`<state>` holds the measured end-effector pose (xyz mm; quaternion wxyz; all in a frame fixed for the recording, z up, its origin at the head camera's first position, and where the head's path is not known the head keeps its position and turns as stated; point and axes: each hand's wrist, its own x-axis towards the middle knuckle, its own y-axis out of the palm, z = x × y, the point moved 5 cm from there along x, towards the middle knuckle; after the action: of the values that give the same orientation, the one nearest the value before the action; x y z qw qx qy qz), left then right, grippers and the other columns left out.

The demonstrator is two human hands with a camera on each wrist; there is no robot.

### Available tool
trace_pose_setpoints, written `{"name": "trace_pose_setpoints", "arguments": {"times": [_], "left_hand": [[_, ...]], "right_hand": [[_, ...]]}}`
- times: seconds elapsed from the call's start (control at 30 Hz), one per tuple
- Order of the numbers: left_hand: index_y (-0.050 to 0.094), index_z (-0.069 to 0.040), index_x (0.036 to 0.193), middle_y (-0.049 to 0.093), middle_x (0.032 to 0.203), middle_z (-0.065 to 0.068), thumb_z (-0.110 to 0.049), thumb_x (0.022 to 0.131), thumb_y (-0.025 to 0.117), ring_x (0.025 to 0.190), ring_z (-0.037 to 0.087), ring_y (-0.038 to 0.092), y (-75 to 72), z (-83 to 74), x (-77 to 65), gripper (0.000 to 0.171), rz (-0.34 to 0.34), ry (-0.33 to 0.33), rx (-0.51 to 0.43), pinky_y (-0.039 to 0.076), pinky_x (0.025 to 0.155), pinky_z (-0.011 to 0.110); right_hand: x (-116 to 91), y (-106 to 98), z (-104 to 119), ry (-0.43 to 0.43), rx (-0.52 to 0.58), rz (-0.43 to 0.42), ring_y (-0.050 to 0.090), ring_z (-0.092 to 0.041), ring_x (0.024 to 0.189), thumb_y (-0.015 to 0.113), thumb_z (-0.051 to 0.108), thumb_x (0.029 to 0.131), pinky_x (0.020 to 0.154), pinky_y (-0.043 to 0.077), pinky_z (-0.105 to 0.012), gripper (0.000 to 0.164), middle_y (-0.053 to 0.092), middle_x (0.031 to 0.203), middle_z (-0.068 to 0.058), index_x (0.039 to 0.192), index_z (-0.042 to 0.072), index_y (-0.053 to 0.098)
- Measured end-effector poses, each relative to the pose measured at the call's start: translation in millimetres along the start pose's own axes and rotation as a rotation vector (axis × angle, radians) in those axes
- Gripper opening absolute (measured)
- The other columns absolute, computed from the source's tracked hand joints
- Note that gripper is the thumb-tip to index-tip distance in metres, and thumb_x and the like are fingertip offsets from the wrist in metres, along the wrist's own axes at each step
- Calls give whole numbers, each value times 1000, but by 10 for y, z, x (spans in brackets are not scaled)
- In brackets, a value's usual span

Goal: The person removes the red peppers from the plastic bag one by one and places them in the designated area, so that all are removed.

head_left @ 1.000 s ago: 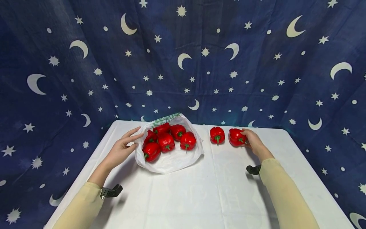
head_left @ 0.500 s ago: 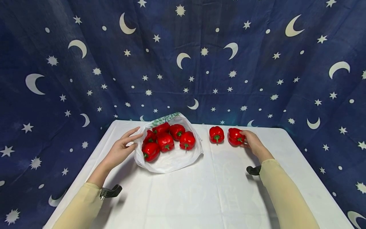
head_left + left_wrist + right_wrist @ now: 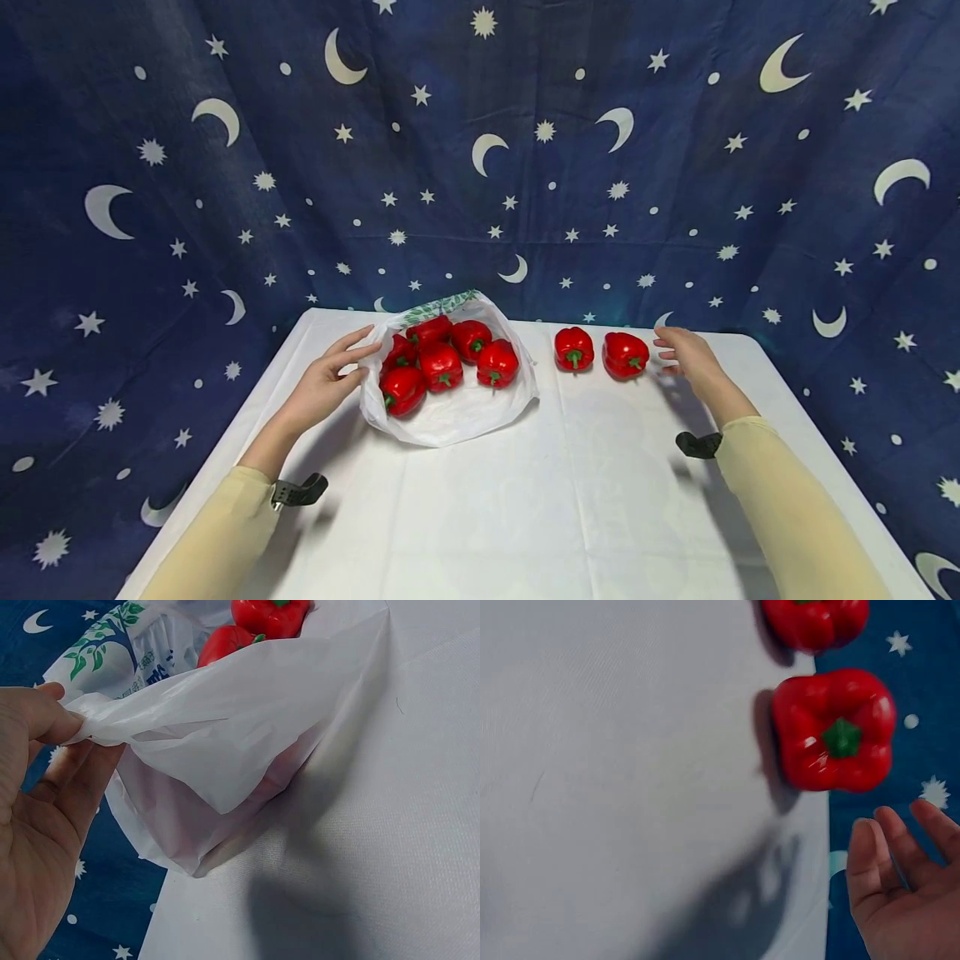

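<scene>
My left hand (image 3: 321, 390) pinches the left rim of a white plastic bag (image 3: 450, 425) between thumb and fingers, as the left wrist view shows up close. Several red bell peppers (image 3: 440, 367) lie inside the bag, whose mouth gapes toward me. To the right of the bag, two more peppers sit on the table: one (image 3: 573, 349) nearer the bag and another (image 3: 625, 356) beside it. My right hand (image 3: 692, 360) is just right of that outer pepper, apart from it, fingers extended and holding nothing. In the right wrist view a gap separates the fingertips from the outer pepper (image 3: 834, 731).
A white cloth covers the table (image 3: 495, 517). Behind it and at both sides hangs a dark blue curtain (image 3: 450, 100) with moons and stars, close to the table's back edge. A black wrist strap (image 3: 300, 490) sits on each forearm.
My right hand has let go of the outer pepper and drawn back to the right. The pepper stays on the table beside the other one. My left hand keeps its hold on the bag.
</scene>
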<state>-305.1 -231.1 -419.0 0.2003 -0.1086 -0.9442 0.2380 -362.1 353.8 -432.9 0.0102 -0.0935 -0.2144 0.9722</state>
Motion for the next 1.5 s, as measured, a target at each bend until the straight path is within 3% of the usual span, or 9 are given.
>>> {"name": "trace_pose_setpoints", "arguments": {"times": [0.13, 0.23, 0.43, 0.57, 0.77, 1.0, 1.07, 1.27, 1.5], "left_hand": [[65, -15, 140, 37, 161, -6, -6, 101, 63, 150, 22, 28, 2, -8, 1, 41, 0, -9, -6, 44, 98, 18], [65, -15, 140, 37, 161, -7, -5, 101, 63, 150, 22, 28, 6, -10, 7, 41, -1, -16, -13, 43, 94, 15], [65, -14, 140, 37, 162, -5, -2, 100, 62, 150, 22, 28, 11, -4, 13, 41, -6, -29, -4, 42, 92, 14], [64, -6, 140, 36, 162, 1, 2, 100, 60, 151, 27, 27, 17, -65, 4, 41, -6, -36, -6, 41, 91, 13], [62, 1, 139, 36, 162, 8, 5, 100, 58, 151, 30, 27, 27, -220, -12, 40, 3, -53, -3, 40, 94, 11], [64, -8, 140, 36, 162, -1, 1, 100, 60, 151, 25, 27, 22, -33, 13, 41, -1, -46, -11, 41, 98, 13], [65, -12, 140, 36, 162, -4, -1, 100, 61, 150, 23, 27, 19, -4, 13, 41, 1, -40, -12, 42, 98, 15], [66, -16, 140, 37, 161, -8, -4, 101, 62, 150, 21, 28, 12, 1, 3, 41, 3, -27, -13, 44, 97, 18], [66, -15, 140, 38, 161, -6, -4, 101, 62, 150, 23, 29, 9, -14, 9, 41, 1, -17, -6, 44, 95, 17]], "right_hand": [[-44, -32, 106, -45, 26, -53, 43, -44, 135, 41, 55, 105, 85, 52, -29, 81, 39, 155, -29, 158, -5, 28], [-70, -13, 182, -65, 54, -59, 47, -38, 131, 44, 54, 105, 81, 52, -24, 78, 41, 155, -27, 158, -1, 31], [-155, 115, 311, -94, 83, -5, 48, -36, 130, 43, 50, 107, 95, 50, -36, 71, 40, 156, -25, 160, 4, 32], [-242, 240, 416, -116, 106, 23, 45, -40, 133, 46, 46, 107, 104, 46, -43, 68, 41, 157, -24, 159, 4, 33], [-393, 436, 610, -182, 152, 83, 46, -36, 134, 52, 37, 106, 107, 45, -40, 63, 40, 157, -22, 157, 2, 37], [-497, 731, 793, -264, 199, 200, 55, -16, 123, 58, 30, 105, 98, 50, -27, 59, 42, 155, -21, 155, 3, 41], [-524, 807, 828, -281, 190, 231, 54, -19, 127, 59, 30, 104, 98, 50, -27, 59, 43, 155, -19, 155, 4, 42], [-610, 1002, 901, -297, 181, 301, 46, -36, 137, 57, 27, 104, 111, 36, -56, 53, 48, 153, -16, 153, 8, 46], [-658, 1244, 958, -350, 198, 377, 45, -39, 138, 59, 22, 102, 107, 44, -50, 52, 51, 150, -16, 151, 7, 50]]}}
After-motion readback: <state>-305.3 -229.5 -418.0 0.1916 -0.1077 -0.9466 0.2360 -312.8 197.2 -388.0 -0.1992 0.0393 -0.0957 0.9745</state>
